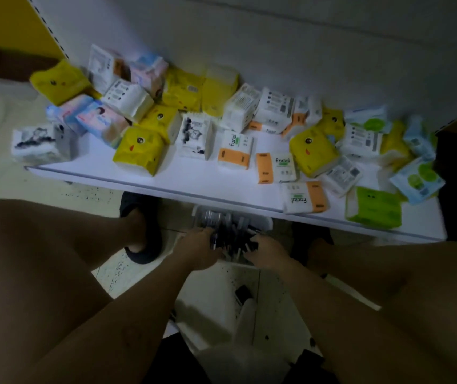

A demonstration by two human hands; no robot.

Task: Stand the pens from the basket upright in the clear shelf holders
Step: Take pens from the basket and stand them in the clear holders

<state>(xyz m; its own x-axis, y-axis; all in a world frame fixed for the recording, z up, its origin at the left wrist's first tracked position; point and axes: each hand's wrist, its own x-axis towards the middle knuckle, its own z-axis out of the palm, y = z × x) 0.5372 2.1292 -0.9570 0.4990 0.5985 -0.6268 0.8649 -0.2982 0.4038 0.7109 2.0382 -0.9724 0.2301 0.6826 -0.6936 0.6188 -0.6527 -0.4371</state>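
Head view: left hand and right hand among countless pens in one basket; grips indiscernible.

Your view is dim and murky — the white shelf and its tissue packs catch most of the light, while your arms and legs in the foreground sink into flat brown shadow. Everything is soft with blur, worst at the pens in the shaded basket below the shelf, and the wide lens bows the shelf edge and stretches the corners.
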